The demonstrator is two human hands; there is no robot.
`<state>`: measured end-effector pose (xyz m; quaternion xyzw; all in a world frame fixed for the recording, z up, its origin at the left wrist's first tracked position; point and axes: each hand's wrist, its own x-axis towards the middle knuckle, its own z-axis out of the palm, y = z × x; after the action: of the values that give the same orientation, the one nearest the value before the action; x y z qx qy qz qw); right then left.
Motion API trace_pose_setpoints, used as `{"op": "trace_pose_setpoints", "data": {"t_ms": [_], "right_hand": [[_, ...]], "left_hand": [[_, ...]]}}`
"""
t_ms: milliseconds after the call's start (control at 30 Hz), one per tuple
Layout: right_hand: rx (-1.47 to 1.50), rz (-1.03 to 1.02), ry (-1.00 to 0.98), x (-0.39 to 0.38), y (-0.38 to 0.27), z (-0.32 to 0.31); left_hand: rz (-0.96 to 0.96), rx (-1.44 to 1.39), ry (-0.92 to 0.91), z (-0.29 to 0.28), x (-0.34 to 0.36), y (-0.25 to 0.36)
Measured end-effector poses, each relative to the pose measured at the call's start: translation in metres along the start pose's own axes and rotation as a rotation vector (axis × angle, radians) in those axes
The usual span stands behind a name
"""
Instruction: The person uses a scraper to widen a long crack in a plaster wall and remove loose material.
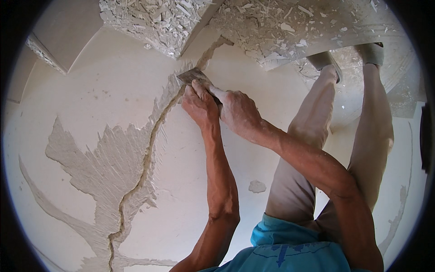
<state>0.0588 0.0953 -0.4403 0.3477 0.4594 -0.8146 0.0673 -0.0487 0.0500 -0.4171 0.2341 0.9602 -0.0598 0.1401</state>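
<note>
A flat metal scraper (189, 75) lies angled against a pale plastered surface (81, 95), on a jagged crack (146, 161). My left hand (199, 103) is closed on the blade, fingertips pressed on it. My right hand (236, 111) grips the scraper just to the right, its thumb reaching along the tool; the handle is hidden in the fingers. Rough grey patches (104, 163) with scraped streaks flank the crack, and a narrow strip of similar damage runs above the blade.
Debris-covered step edges (149, 20) and a dusty floor (290, 22) with several white chips fill the top. My legs (308, 113) in sandals (371, 54) are at the right, beside my forearms. A small grey patch (256, 186) is low on the plaster.
</note>
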Motion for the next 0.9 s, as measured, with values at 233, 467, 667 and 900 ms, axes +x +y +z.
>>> {"op": "trace_pose_setpoints", "data": {"t_ms": [233,467,667,900], "right_hand": [[-0.102,-0.062,-0.022,0.001,0.009,0.001],[-0.221,-0.173,0.004,0.007,0.029,0.001],[-0.021,-0.060,-0.048,0.007,0.020,-0.003],[-0.007,-0.121,0.021,0.006,0.025,0.002]], "left_hand": [[-0.048,-0.039,0.041,0.005,-0.007,0.005],[-0.114,-0.156,0.115,0.020,-0.015,0.012],[-0.016,-0.122,0.124,0.017,-0.012,0.002],[0.118,0.035,0.135,0.017,-0.010,-0.001]]}}
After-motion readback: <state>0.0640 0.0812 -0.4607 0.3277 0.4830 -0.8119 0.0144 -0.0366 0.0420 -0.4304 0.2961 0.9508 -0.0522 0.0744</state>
